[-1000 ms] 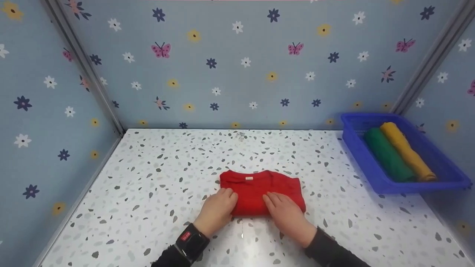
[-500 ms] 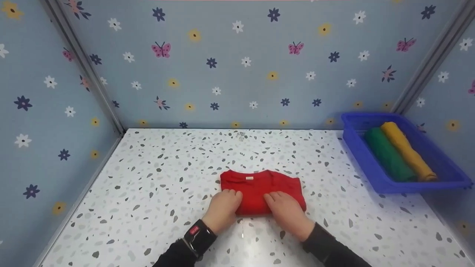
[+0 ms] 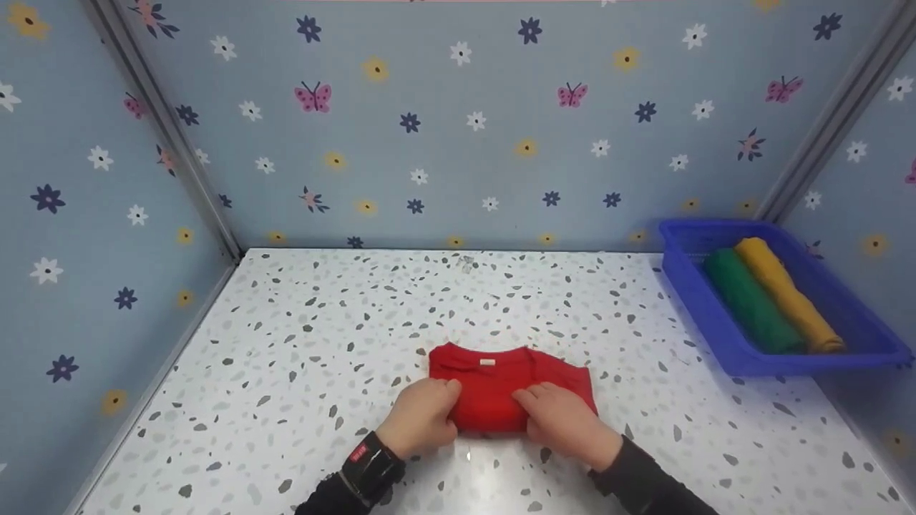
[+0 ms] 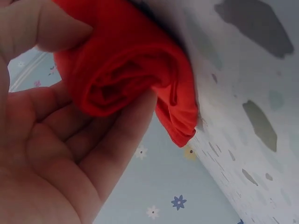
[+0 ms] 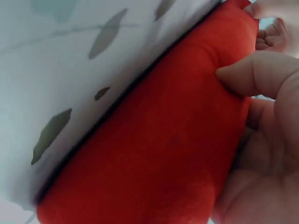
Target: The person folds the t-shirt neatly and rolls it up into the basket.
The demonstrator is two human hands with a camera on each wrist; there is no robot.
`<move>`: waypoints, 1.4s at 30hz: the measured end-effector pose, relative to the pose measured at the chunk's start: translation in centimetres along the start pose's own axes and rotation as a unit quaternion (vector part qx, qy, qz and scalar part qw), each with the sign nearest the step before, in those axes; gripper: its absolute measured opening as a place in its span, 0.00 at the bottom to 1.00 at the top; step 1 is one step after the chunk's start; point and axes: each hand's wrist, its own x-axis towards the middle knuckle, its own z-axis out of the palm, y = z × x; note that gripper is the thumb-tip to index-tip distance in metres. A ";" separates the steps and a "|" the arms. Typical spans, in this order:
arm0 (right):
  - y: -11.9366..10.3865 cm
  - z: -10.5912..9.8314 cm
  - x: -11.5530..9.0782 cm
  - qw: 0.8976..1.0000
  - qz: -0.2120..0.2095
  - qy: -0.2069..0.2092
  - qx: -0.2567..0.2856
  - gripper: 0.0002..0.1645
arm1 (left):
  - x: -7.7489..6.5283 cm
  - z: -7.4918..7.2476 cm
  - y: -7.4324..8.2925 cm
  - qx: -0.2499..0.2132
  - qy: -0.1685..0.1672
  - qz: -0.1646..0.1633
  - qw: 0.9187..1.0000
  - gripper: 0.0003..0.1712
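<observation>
A red shirt (image 3: 490, 404), partly rolled from its near edge, lies on the speckled table. Its neckline with a small white label (image 3: 487, 362) points away from me. My left hand (image 3: 421, 415) grips the left end of the roll, fingers over the top and thumb on the near side. In the left wrist view the spiral end of the rolled shirt (image 4: 126, 74) shows between thumb and fingers. Toward the other end my right hand (image 3: 569, 422) holds the roll, its thumb pressing the red cloth (image 5: 154, 126) in the right wrist view.
At the right stands a blue plastic basket (image 3: 698, 315) holding a green cloth roll (image 3: 751, 300) and a yellow cloth roll (image 3: 791, 297). Flower-patterned walls (image 3: 486, 164) bound the speckled table (image 3: 322, 322) at the back and sides.
The red shirt has slid a little toward me, its collar now lower in the head view. Both hands have moved with it, and the left hand has shifted its hold on the roll.
</observation>
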 end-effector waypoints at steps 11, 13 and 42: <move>1.2 -0.2 1.2 0.995 0.048 -0.067 0.051 0.21 | 0.8 -0.7 -1.3 -0.096 -0.048 -0.042 0.993 0.09; 1.4 -0.3 1.6 0.993 0.060 -0.076 0.065 0.20 | 1.2 -0.7 -1.6 -0.113 -0.054 -0.054 0.991 0.08; 1.8 -0.1 2.5 0.997 0.068 -0.001 0.044 0.32 | 3.1 0.1 -3.2 -0.197 -0.076 -0.140 0.967 0.09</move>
